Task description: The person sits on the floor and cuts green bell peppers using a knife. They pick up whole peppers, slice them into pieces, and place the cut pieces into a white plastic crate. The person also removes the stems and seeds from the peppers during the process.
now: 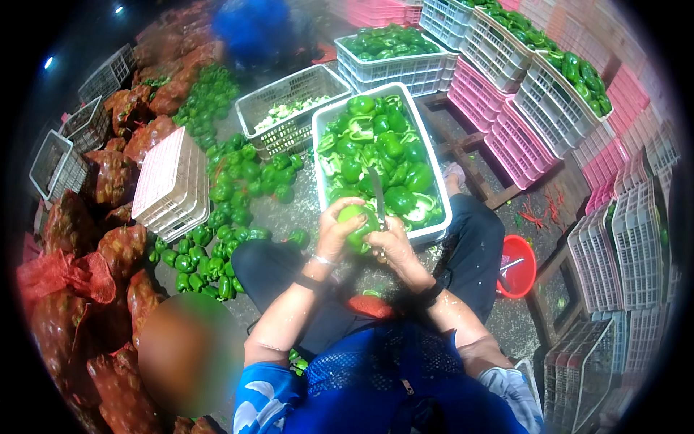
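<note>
My left hand (332, 230) holds a green bell pepper (358, 227) above the near edge of a white plastic crate (445, 206). In my right hand (394, 247) is a knife (377, 192), its blade pointing up and away from me beside the pepper. The fingers of my right hand come up close to the pepper's right side; whether they press on it I cannot tell. Cut green bell peppers (387, 144), several showing pale insides, fill the crate between my knees.
Whole green peppers (209, 266) lie heaped on the floor at left, beside an overturned crate (171, 184) and red mesh sacks (111, 173). Another crate (246, 122) contains pale cores. A red bucket (518, 266) stands at right. Stacked crates (553, 114) line the right side.
</note>
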A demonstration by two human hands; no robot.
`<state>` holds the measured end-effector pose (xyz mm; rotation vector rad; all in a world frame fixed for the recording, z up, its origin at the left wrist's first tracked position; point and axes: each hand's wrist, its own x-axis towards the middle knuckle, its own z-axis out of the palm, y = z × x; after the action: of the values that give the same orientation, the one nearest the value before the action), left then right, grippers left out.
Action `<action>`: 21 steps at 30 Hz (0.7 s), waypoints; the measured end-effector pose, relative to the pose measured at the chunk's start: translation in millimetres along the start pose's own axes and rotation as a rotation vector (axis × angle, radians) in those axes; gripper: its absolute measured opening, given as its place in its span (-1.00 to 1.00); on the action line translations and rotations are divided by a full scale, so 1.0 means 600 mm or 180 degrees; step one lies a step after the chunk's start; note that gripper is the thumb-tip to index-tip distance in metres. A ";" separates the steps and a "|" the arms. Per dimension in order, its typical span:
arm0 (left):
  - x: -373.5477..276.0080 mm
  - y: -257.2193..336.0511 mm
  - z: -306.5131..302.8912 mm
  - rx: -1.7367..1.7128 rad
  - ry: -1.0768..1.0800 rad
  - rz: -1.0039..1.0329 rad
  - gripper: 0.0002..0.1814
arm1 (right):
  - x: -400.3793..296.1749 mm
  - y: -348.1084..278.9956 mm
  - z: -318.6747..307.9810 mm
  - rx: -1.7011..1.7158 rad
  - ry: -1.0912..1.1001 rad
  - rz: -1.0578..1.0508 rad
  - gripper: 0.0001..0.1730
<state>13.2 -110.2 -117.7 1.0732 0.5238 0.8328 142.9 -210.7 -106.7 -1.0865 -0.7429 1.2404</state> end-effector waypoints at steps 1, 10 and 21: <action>-0.001 0.001 -0.002 0.0031 0.0058 0.0079 -0.61 | -0.001 -0.001 0.006 -0.0053 0.0101 0.0010 -0.69; -0.005 0.014 0.020 0.1867 0.0447 0.1288 -0.57 | 0.007 0.024 0.009 -0.0031 0.0992 0.0025 -0.83; 0.045 0.017 -0.026 -0.0697 0.1408 0.0695 -0.69 | 0.018 -0.051 -0.175 0.1902 0.1768 -0.0982 -0.72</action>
<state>14.5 -77.7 -114.0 0.7513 0.6732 1.3034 251.9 -224.1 -115.6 -0.7247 -0.0857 0.7600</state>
